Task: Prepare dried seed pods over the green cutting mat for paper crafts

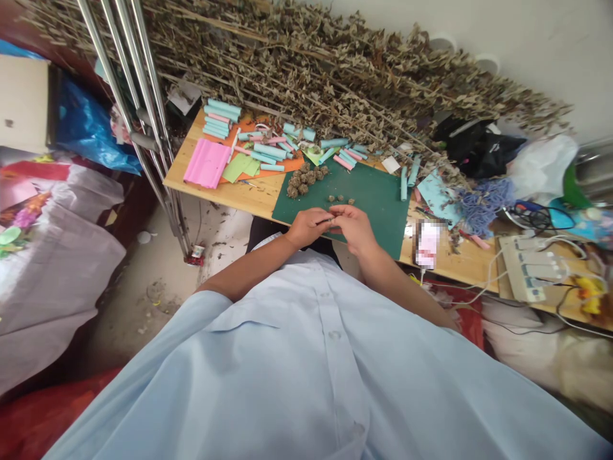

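My left hand (309,227) and my right hand (355,227) meet at the front edge of the green cutting mat (378,191). The fingers of both are pinched together at the tips. Whatever sits between them is tiny and mostly covered, so I cannot make it out. Just beyond my fingertips lie a few small brown clumps (340,198). Farther back on the mat's left side is a pile of rough brown balls (302,180), seemingly of dried plant matter.
Blue and pink paper rolls (268,151) line the back of the wooden table (258,195). A pink folded sheet (207,163) lies left. Dried leafy stalks (287,57) hang over the rear. Metal poles (143,115) stand left. A phone (428,246) and a power strip (529,268) lie right.
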A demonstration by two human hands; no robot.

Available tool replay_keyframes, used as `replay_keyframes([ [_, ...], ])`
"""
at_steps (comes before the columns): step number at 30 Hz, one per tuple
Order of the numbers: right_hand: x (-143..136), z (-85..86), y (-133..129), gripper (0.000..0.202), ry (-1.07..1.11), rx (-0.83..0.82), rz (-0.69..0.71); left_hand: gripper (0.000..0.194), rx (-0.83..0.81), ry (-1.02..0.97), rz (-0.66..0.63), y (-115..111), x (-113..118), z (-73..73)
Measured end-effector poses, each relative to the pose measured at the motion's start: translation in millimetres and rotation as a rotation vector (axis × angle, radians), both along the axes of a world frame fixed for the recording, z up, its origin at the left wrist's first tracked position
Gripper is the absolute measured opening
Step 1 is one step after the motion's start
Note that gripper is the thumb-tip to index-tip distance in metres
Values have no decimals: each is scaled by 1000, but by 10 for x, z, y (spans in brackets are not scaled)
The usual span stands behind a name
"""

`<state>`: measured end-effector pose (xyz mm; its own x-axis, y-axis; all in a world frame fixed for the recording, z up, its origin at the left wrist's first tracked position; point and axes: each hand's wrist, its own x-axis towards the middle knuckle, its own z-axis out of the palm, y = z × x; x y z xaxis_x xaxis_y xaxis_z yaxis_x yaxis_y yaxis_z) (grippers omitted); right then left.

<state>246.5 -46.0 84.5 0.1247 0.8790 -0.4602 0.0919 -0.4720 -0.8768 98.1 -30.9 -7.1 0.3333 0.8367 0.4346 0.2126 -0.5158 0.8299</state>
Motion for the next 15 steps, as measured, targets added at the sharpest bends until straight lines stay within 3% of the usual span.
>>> replay_keyframes([
  [15, -5, -4, 4, 40, 54, -25, -28, 35, 6, -14, -3, -17, 4, 34],
])
